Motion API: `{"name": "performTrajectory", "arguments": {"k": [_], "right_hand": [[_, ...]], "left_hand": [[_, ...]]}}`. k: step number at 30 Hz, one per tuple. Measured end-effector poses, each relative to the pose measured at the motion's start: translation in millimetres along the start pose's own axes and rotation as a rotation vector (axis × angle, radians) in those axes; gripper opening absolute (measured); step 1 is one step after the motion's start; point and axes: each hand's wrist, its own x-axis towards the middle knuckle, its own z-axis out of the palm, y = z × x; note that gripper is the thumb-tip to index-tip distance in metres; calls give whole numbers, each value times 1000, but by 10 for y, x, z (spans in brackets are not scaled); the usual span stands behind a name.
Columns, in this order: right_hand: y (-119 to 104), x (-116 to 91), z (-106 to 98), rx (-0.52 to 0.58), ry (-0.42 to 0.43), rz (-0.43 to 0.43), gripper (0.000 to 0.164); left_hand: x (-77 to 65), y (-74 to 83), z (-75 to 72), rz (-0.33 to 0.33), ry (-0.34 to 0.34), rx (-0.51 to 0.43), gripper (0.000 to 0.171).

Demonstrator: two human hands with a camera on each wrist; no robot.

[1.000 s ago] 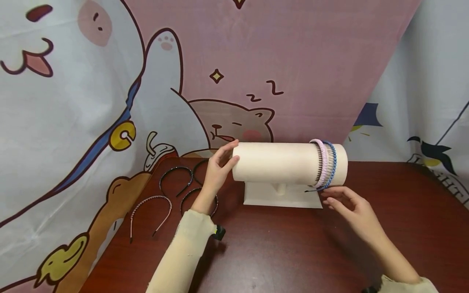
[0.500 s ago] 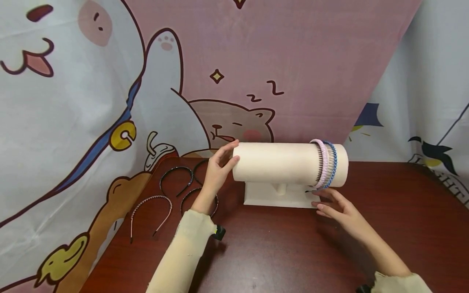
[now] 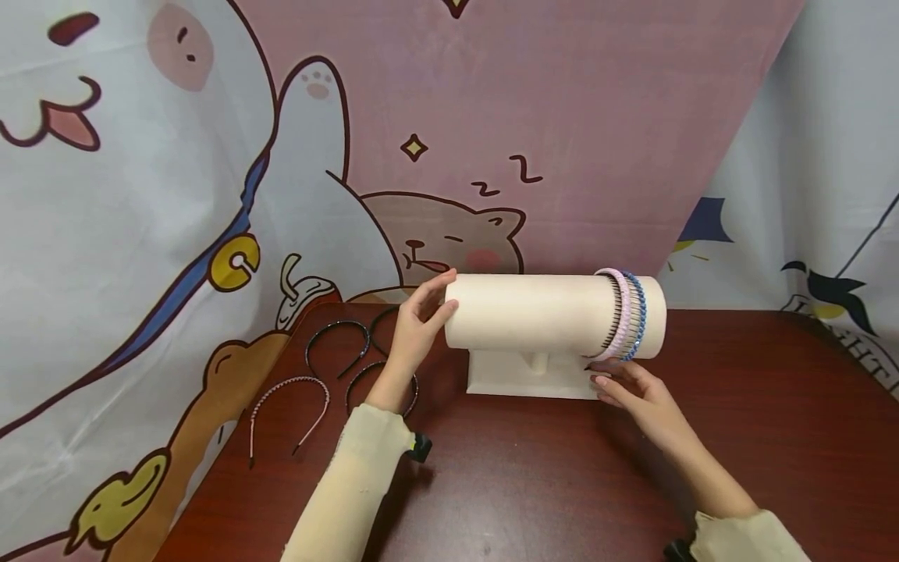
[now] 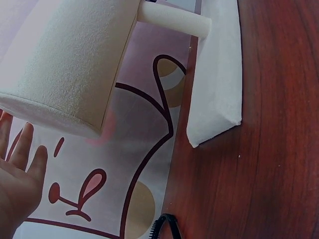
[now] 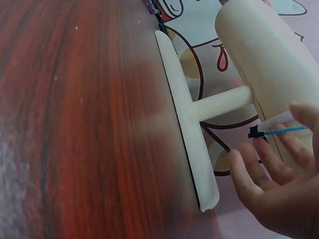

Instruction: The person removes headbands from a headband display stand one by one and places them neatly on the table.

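A cream cylindrical headband display stand [image 3: 527, 312] stands on the table, its roll held by a post above a flat base [image 3: 502, 378]. Near the roll's right end hang a pink headband [image 3: 623, 316] and a blue headband [image 3: 642, 316], side by side, with comb teeth. My left hand [image 3: 414, 332] rests on the roll's left end, thumb in front and fingers extended towards the rim. Below the headbands is my right hand [image 3: 656, 410], fingers loosely bent. In the right wrist view its fingertips lie right at the dark headband tips [image 5: 256, 132], thumb apart from the fingers.
On the table's left lie another pink headband [image 3: 288, 380] and several dark headbands, such as the black one [image 3: 337, 322]; my left forearm partly covers some. A cartoon-printed cloth [image 3: 562, 117] hangs behind the dark red wooden table [image 3: 534, 476].
My right hand has moved left beneath the roll to the headbands' lower ends. The lower end of the blue headband shifts slightly. My left hand and the stand stay put.
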Motion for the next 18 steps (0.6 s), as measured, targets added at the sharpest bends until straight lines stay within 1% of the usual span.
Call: {"name": "performTrajectory", "arguments": {"k": [2, 5, 7, 9, 12, 15, 18], "right_hand": [[-6, 14, 14, -4, 46, -2, 32], [-10, 22, 22, -9, 93, -28, 28], [-19, 14, 25, -34, 124, -42, 25], [-30, -8, 25, -101, 160, -45, 22], [-54, -56, 25, -222, 220, -19, 20], [-73, -94, 18, -343, 300, 7, 17], [-85, -112, 10, -422, 385, 6, 13]], "left_hand": [[16, -81, -5, 3, 2, 1, 40], [40, -201, -14, 13, 5, -7, 40], [42, -226, -14, 17, 6, -9, 40], [35, -243, -16, 22, 6, -9, 39], [18, -268, -19, 22, 7, -8, 38], [7, -279, -20, 24, 9, 0, 37], [17, -279, -19, 33, 10, 7, 37]]}}
